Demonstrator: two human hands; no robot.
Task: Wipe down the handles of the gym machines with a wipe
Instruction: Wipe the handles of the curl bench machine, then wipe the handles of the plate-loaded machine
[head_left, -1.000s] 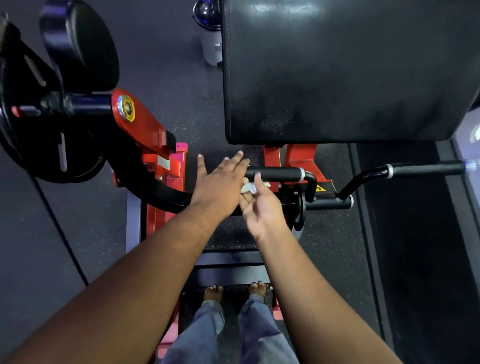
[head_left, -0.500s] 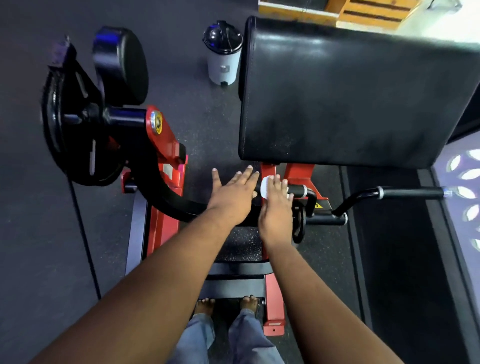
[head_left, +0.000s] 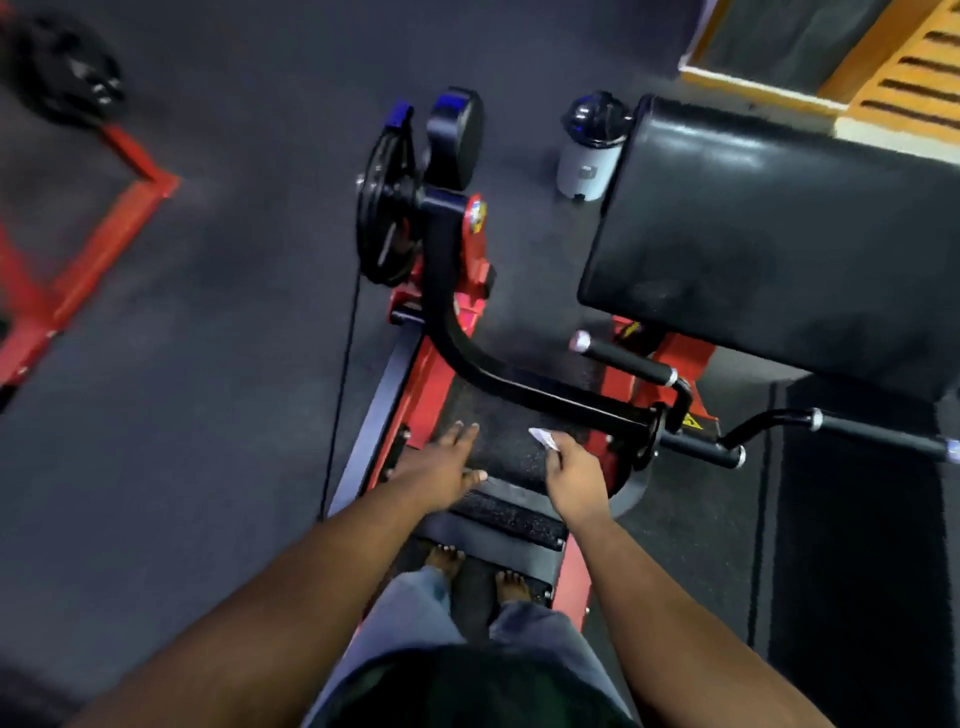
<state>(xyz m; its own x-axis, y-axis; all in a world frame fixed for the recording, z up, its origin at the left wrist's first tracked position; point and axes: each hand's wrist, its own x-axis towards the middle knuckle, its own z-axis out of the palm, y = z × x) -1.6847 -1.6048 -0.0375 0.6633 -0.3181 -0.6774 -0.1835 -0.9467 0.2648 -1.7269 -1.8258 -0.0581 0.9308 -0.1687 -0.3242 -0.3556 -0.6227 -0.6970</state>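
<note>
Both hands have come back off the near handle (head_left: 626, 359), where half a second ago the right hand covered it with the wipe and the left lay flat beside it; the view has also swung, bringing a red frame (head_left: 78, 249) into sight at far left. Going left to right now: the left hand (head_left: 441, 467) hovers low over the footplate (head_left: 498, 447), fingers straight and relaxed, holding nothing. Just right of it the right hand (head_left: 571, 478) pinches the wipe (head_left: 543, 437) between thumb and fingertips, a small white crumpled scrap sticking out toward the far side, clear of any handle. It should handle as something light, soft and limp, likely damp, so a pinch carries it but wiping would go better with it wrapped in the palm round the bar. The near handle is a short black bar with a pale end cap and a silver ring, under the edge of the black pad (head_left: 779, 249). Further right, the other handle (head_left: 883, 434) is a longer black bar with the same silver ring. Both look stiff, fixed and probably rubbery, so they will take firm pressure; the right one looks next in line.
</note>
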